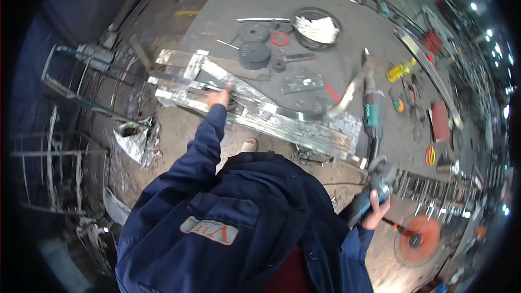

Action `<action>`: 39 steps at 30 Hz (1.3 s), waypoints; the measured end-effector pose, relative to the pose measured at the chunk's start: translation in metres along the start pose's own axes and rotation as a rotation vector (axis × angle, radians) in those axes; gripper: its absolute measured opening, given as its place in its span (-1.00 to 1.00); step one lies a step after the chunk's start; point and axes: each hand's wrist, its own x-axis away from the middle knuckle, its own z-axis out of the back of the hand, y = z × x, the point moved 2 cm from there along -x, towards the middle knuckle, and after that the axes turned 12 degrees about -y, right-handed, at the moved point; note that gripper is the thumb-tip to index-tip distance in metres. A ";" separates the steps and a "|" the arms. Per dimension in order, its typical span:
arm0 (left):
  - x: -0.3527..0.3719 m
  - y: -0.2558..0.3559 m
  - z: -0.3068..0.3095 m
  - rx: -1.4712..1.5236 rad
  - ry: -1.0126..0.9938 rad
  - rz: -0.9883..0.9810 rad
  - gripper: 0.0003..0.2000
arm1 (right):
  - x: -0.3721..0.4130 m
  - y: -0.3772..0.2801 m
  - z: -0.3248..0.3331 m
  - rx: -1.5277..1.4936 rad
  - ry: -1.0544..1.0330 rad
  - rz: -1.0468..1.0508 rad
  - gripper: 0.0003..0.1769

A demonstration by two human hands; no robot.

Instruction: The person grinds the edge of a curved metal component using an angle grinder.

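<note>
My left hand (220,97) is closed on a long shiny metal strip (274,109), near the strip's left part. The strip lies over a wooden-and-metal support (325,140) at the near edge of the table; its right end curves up and is blurred. In my right hand (375,210) is an angle grinder (382,176), gripped by its body, low at the right and apart from the strip. A second, green grinder (371,114) lies on the table right of the support.
On the grey table (217,19) are a black bowl of white material (317,28), dark grinding discs (254,55), a red ring (280,38) and a yellow bottle (400,70). An orange fan (417,240) stands low right. Metal frames (65,154) stand at left.
</note>
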 end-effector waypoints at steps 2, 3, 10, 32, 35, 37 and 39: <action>-0.034 -0.006 0.000 0.032 -0.068 0.025 -0.44 | -0.003 0.002 -0.005 -0.040 0.006 -0.063 -0.51; -0.039 -0.001 0.003 -0.046 -0.060 -0.001 -0.50 | -0.006 0.000 -0.009 -0.017 0.010 -0.031 -0.49; 0.026 0.025 0.059 0.183 0.209 -0.245 -0.74 | -0.001 -0.001 0.005 -0.029 -0.009 0.015 -0.45; 0.162 0.011 0.060 -0.048 0.251 -0.642 -0.73 | -0.133 0.000 -0.087 0.356 -0.557 0.041 -0.47; 0.181 -0.009 0.025 -0.251 0.278 -0.632 -0.70 | -0.152 0.030 -0.133 0.476 -0.673 0.011 -0.48; 0.178 -0.031 0.005 -0.233 0.228 -0.651 -0.69 | -0.161 0.048 -0.162 0.535 -0.706 -0.046 -0.48; 0.169 -0.061 -0.012 -0.316 0.204 -0.641 -0.74 | -0.172 0.066 -0.188 0.554 -0.759 -0.038 -0.50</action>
